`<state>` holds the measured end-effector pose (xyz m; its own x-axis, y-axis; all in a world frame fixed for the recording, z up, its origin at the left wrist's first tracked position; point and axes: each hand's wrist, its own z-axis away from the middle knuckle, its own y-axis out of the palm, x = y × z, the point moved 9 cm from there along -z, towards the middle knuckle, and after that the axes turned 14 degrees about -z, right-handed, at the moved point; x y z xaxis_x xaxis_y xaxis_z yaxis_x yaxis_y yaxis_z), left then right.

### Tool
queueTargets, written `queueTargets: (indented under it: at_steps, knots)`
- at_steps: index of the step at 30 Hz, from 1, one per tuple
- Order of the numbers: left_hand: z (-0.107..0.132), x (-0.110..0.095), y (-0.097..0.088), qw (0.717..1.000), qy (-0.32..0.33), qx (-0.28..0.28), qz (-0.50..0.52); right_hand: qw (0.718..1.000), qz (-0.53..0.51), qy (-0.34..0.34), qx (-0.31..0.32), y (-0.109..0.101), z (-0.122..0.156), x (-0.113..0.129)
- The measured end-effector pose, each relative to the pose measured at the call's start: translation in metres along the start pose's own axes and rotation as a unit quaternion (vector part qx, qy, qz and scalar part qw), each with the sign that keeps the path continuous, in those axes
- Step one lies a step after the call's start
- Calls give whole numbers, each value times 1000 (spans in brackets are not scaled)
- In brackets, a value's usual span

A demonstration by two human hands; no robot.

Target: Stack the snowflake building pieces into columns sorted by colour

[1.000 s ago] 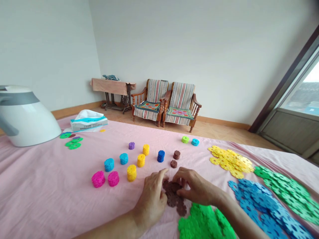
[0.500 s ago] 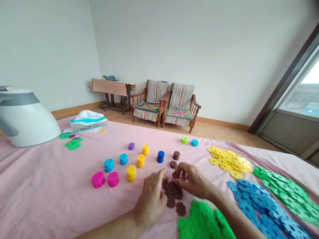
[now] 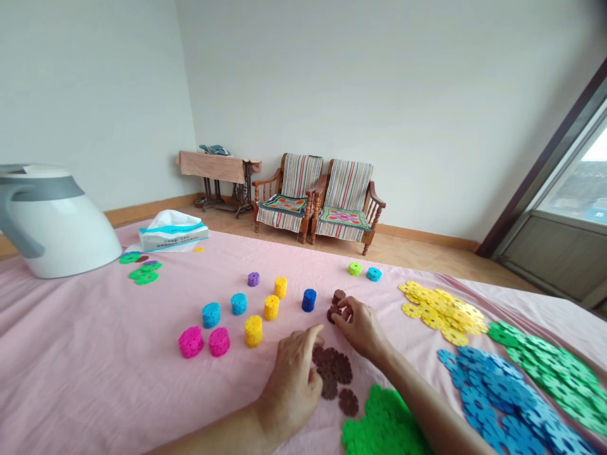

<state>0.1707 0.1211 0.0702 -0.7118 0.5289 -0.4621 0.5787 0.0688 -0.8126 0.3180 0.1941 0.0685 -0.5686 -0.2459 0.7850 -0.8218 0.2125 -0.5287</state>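
Observation:
Brown notched plastic discs (image 3: 335,368) lie in a loose pile on the pink cloth. Beside the pile's left edge rests my left hand (image 3: 293,379), its thumb and index finger apart; some of its fingertips are hidden behind the hand. Farther out, my right hand (image 3: 361,328) has thumb and fingers closed at a small brown disc stack (image 3: 333,315), pinching a brown disc there that the fingers partly cover. Just behind stands another brown stack (image 3: 338,296). To the left is a dark blue stack (image 3: 309,300), and a single brown disc (image 3: 348,402) lies nearest me.
Yellow stacks (image 3: 253,331), pink stacks (image 3: 191,342) and light blue stacks (image 3: 211,315) stand at left. Loose heaps of green discs (image 3: 382,423), blue discs (image 3: 507,398) and yellow discs (image 3: 443,313) spread at right. A white jug (image 3: 71,221) and a tissue pack (image 3: 173,232) stand far left.
My right hand has moved away from the brown pile, forward to the small brown stack, carrying a brown disc. My left hand stays beside the pile. The view has shifted slightly.

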Motion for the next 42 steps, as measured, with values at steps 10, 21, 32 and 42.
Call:
queueTargets:
  at_steps: [10,21,32,42]
  knots:
    - [1,1,4,1000,5,1,-7,1000,11,11,11,2,-1,-5]
    - [1,1,2,1000,3,-6,-1,1000,2,-2,7,-4,0,4]
    - [-1,5,-2,1000,-28,-8,10,961,-14,-27,275,-9,47,47]
    - [-1,8,-3,998,-43,-15,31,946,-15,-51,321,2,60,58]
